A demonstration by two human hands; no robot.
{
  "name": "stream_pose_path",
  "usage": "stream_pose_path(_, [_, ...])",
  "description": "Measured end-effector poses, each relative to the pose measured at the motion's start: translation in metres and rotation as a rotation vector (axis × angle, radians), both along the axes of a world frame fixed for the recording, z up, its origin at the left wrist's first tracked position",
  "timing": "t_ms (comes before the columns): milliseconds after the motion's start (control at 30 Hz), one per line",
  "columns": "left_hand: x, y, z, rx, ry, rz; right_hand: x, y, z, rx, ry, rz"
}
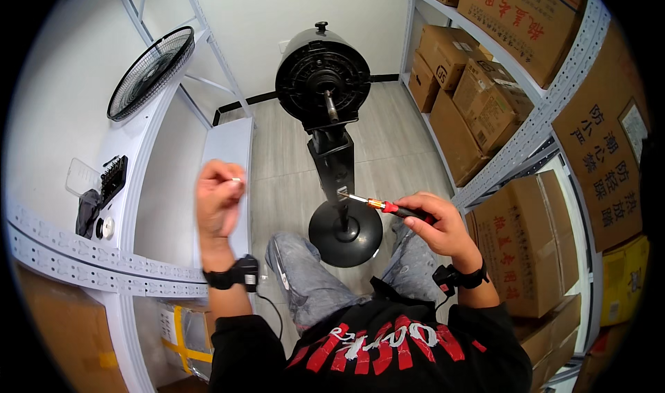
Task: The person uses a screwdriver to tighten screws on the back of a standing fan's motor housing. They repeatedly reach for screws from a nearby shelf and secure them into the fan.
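My left hand (218, 202) is raised left of a black pedestal stand, thumb and forefinger pinched on a small light-coloured piece (236, 180), too small to identify. My right hand (433, 223) grips a screwdriver (391, 207) with a red and black handle. Its tip reaches a small metal fitting (342, 191) on the black column (332, 159); whether it touches is unclear. On top of the column sits a round black fan motor (298, 81) with a bare shaft (331, 107) pointing toward me. The round base (329, 247) is on the floor below, near my knees.
A fan grille (128, 91), bit set (113, 178), clear lid (80, 177) and dark cloth (88, 213) lie on the left metal shelving (83, 258). Cardboard boxes (485, 102) fill shelves on the right; more boxes (526, 240) stand near my right arm. A wall (305, 5) closes the back.
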State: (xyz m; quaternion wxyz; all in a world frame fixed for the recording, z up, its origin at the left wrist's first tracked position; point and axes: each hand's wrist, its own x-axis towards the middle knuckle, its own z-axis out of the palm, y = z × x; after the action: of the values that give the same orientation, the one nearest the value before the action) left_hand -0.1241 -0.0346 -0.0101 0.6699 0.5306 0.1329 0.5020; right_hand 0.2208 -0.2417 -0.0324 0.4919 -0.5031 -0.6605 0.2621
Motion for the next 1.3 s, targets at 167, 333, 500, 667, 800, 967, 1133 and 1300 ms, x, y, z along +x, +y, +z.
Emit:
stream_pose_path(167, [0.088,-0.039,-0.006,-0.115,-0.025,-0.075,-0.007,-0.006,0.009,0.074,0.04,-0.046])
stream_pose_path(333, [0.133,-0.06,-0.012,-0.148,-0.14,-0.118,-0.006,-0.011,0.003,0.13,0.082,-0.116])
stream_pose_path(500, [0.146,-0.074,-0.016,-0.173,-0.207,-0.165,-0.007,-0.009,-0.007,0.167,0.147,-0.172])
stream_pose_path(667, [0.146,-0.076,-0.018,-0.151,-0.195,-0.129,-0.009,-0.013,-0.01,0.098,0.201,-0.195])
stream_pose_path(800, [0.143,-0.078,-0.014,-0.149,-0.162,-0.134,-0.011,-0.013,-0.012,0.113,0.224,-0.189])
stream_pose_path(967, [0.139,-0.073,-0.019,-0.186,-0.179,-0.176,-0.014,-0.014,-0.012,0.064,0.218,-0.165])
stream_pose_path(1133, [0.133,-0.073,-0.018,-0.196,-0.214,-0.232,-0.016,-0.016,-0.011,0.041,0.273,-0.126])
stream_pose_path(1300, [0.13,-0.07,-0.011,-0.166,-0.153,-0.18,-0.02,-0.013,-0.008,0.076,0.241,-0.096])
